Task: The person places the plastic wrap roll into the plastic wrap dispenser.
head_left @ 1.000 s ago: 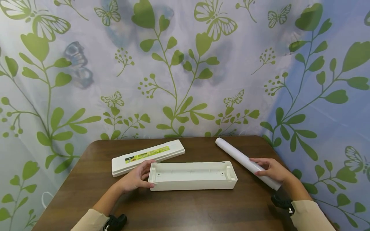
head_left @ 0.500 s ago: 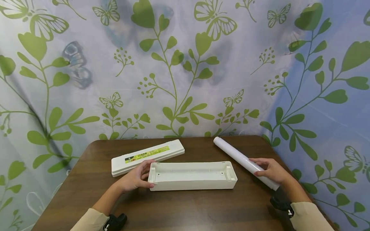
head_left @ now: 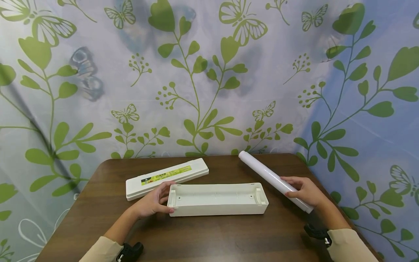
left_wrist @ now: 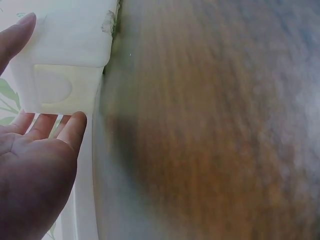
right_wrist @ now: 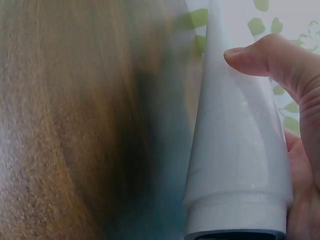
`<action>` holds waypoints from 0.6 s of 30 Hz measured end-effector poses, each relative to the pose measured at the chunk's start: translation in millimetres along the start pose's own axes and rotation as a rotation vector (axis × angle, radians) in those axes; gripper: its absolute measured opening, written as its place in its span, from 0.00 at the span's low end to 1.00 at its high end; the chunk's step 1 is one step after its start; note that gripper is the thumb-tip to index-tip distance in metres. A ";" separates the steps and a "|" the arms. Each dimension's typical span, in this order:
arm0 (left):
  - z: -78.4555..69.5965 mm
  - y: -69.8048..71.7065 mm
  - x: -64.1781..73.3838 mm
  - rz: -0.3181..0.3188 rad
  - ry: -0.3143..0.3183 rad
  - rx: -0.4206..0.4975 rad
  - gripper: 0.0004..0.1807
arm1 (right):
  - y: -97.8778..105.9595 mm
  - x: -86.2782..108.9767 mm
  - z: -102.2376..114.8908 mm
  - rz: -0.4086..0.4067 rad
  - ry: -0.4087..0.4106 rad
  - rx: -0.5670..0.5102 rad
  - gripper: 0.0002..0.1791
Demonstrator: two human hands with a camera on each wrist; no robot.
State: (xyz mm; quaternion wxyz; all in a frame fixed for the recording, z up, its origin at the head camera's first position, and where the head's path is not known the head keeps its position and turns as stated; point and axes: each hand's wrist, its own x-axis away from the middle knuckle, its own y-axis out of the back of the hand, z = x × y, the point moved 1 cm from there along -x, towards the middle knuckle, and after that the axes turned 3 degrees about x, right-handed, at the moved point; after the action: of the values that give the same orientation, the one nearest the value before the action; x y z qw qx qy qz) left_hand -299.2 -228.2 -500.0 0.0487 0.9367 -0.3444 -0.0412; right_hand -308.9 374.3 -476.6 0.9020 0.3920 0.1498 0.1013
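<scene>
The left hand point(head_left: 153, 201) grips an open white box point(head_left: 217, 210); right of it, I see the right hand point(head_left: 305, 190) grasping a white roll point(head_left: 271, 177); behind-left of the box, a labelled lid point(head_left: 183, 176).

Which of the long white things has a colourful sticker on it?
The white lid lying slanted at the table's back left: a yellow-green label runs along its top. The open box and the roll show no such label.
</scene>
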 end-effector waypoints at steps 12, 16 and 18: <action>-3.1 -1.6 0.1 -0.008 0.008 -0.015 0.57 | 2.2 -6.0 14.6 -0.054 0.029 0.034 0.32; -2.5 -2.2 -0.1 -0.006 0.013 -0.006 0.56 | 1.9 -7.5 20.4 -0.057 0.028 0.035 0.31; -2.4 -2.7 0.0 -0.007 0.014 -0.004 0.57 | 1.3 -8.3 23.2 -0.062 0.029 0.035 0.31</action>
State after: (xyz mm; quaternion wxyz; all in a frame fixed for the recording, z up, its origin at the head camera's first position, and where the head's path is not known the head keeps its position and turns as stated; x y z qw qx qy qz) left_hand -297.1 -226.0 -498.0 0.0532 0.9380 -0.3408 -0.0354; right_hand -308.6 356.9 -458.9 0.8954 0.4015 0.1767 0.0763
